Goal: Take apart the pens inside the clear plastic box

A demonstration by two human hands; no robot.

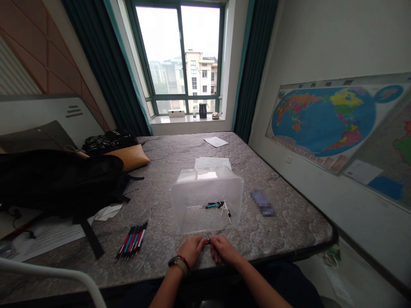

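My left hand (193, 250), with a watch on the wrist, and my right hand (224, 249) meet at the mattress's near edge. Both are closed on a pen (208, 241); only a short dark piece shows between the fingertips, the rest being covered by fingers. Just beyond them is a clear plastic bin (183, 214). Several pens and slim white and black pen parts (215, 205) lie loosely inside it. To the left of my hands, a row of several pens (132, 240) in red, teal, black and white rests side by side on the mattress.
The patterned mattress (276, 231) serves as the work surface. Papers (212, 162) lie behind the bin, and a blurred purple object (262, 202) is to its right. A black backpack (58, 184) and a tan pouch (130, 157) occupy the left. A white curved bar (58, 272) crosses the lower left.
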